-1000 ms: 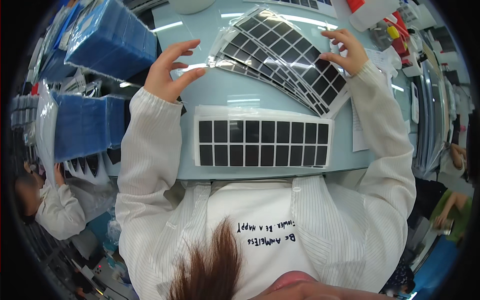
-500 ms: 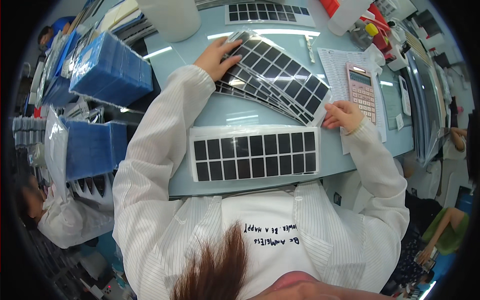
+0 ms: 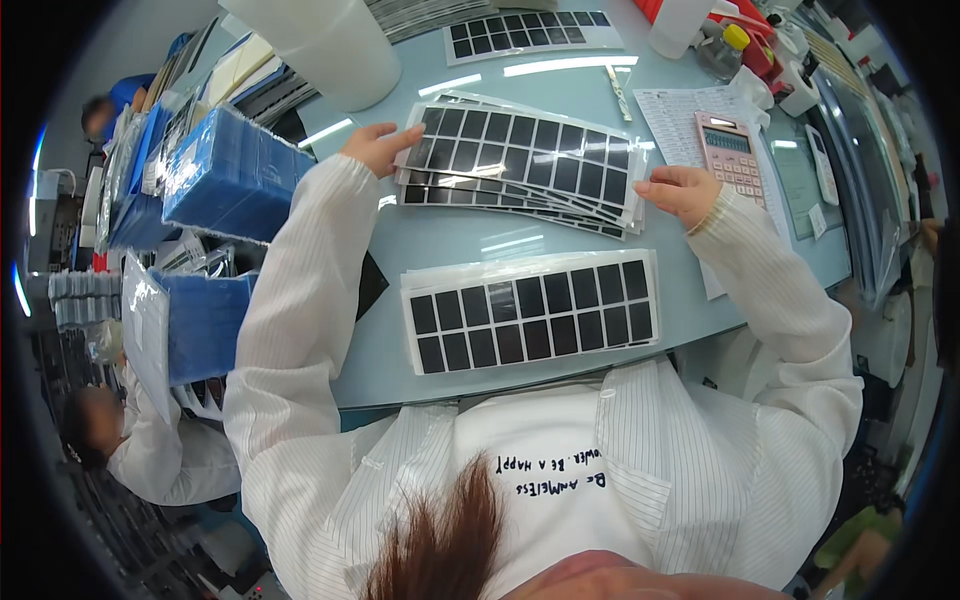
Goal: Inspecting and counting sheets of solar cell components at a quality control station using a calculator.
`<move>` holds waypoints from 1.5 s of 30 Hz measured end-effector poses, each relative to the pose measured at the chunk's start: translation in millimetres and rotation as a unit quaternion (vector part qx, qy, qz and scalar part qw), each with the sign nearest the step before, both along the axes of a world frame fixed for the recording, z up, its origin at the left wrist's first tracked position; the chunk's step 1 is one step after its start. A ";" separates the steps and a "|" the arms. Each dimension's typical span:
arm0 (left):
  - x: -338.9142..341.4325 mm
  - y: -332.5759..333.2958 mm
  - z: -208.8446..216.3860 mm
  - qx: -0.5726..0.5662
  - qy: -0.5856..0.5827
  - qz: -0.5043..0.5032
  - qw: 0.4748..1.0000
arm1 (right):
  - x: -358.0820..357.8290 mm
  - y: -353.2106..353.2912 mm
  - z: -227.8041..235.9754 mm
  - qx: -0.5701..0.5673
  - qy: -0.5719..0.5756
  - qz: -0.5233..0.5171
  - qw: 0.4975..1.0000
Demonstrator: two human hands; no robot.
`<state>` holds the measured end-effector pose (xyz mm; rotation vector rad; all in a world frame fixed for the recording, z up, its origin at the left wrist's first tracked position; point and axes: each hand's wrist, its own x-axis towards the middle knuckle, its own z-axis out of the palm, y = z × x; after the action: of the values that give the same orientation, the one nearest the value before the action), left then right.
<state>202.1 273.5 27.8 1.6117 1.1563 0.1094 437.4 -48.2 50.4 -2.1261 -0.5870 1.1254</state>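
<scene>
A loose pile of white sheets with black rectangles in two rows [image 3: 520,150] lies on the glass-topped table, its layers fanned unevenly. At the pile's left end, my left hand [image 3: 382,148] grips the edge, fingertips on the top sheet. My right hand [image 3: 682,193] pinches the right end between thumb and curled fingers. Closer to my body rests a neater stack of similar black-patterned sheets [image 3: 530,315], slightly tilted, with neither hand on it. Another such sheet [image 3: 530,35] lies at the far side.
Beside my right hand a pink calculator [image 3: 731,150] sits on printed paper [image 3: 665,115]. A white cylindrical container [image 3: 335,60] stands far left. Blue plastic-wrapped packs [image 3: 225,175] crowd the left side. A bottle with a yellow cap [image 3: 725,50] is far right. A co-worker [image 3: 175,450] sits at left.
The fanned pile has turned from a steep slant to nearly level. My left hand has shifted left to its end, and my right hand has moved farther from my body. The whole view has shifted slightly.
</scene>
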 end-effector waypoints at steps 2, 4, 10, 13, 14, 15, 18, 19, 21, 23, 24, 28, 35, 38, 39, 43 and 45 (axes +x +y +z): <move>11.3 5.3 2.9 0.018 0.029 -0.011 0.999 | -7.1 -2.9 0.9 -0.004 0.038 -0.028 0.999; 19.9 10.8 3.5 0.011 0.105 -0.026 0.994 | -10.4 -6.7 -4.9 0.005 0.014 -0.054 0.998; 26.6 -2.6 4.6 -0.033 0.090 0.031 0.995 | -13.0 -4.4 -3.2 0.003 0.028 -0.118 0.993; 32.7 -6.7 5.3 -0.039 0.117 0.038 0.992 | -19.1 -1.2 12.5 0.006 0.065 -0.164 0.984; 33.5 -4.4 2.4 -0.039 0.116 0.037 0.992 | -19.6 -2.8 12.5 0.006 0.064 -0.164 0.984; 33.1 0.6 -3.0 -0.040 0.123 0.025 0.991 | -19.7 -4.7 11.7 0.023 0.067 -0.169 0.983; 38.0 3.3 -5.0 -0.002 0.174 -0.001 0.985 | -16.3 -9.5 1.3 0.053 0.080 -0.173 0.980; 41.8 2.3 -5.5 0.035 0.218 -0.008 0.975 | -13.3 -10.0 -0.8 0.066 0.090 -0.167 0.980; 43.6 -12.6 9.9 0.050 0.201 -0.020 0.978 | -16.1 -8.0 3.2 0.065 0.078 -0.154 0.983; 36.1 -17.2 12.1 0.054 0.159 -0.037 0.985 | -17.5 -6.6 2.6 0.060 0.068 -0.144 0.985; 34.4 -11.7 9.3 0.053 0.157 -0.039 0.985 | -17.3 -4.9 0.1 0.056 0.061 -0.141 0.987; 34.4 -18.7 17.5 -0.044 0.109 -0.036 0.992 | -15.8 -7.4 -4.3 0.059 0.077 -0.137 0.986; 25.7 -25.0 25.4 -0.161 -0.003 0.065 0.985 | -7.9 -11.8 -15.3 0.092 0.093 -0.152 0.980; 26.2 -24.0 20.2 -0.197 -0.035 0.096 0.975 | -1.4 -14.9 -22.2 0.096 0.100 -0.142 0.980; 25.0 -22.6 14.4 -0.205 -0.041 0.066 0.976 | -4.1 -13.4 -22.7 0.104 0.091 -0.157 0.978; 22.0 -18.0 -2.1 -0.132 -0.003 0.004 0.991 | -15.7 -8.3 -10.5 0.092 0.045 -0.150 0.983; 15.4 -17.2 -11.7 -0.143 -0.056 0.016 0.988 | -14.2 -9.3 -21.2 0.113 0.025 -0.158 0.981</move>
<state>217.6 256.3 16.0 1.3175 1.0595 0.0501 423.2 -57.5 29.3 -1.9067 -0.3215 0.8871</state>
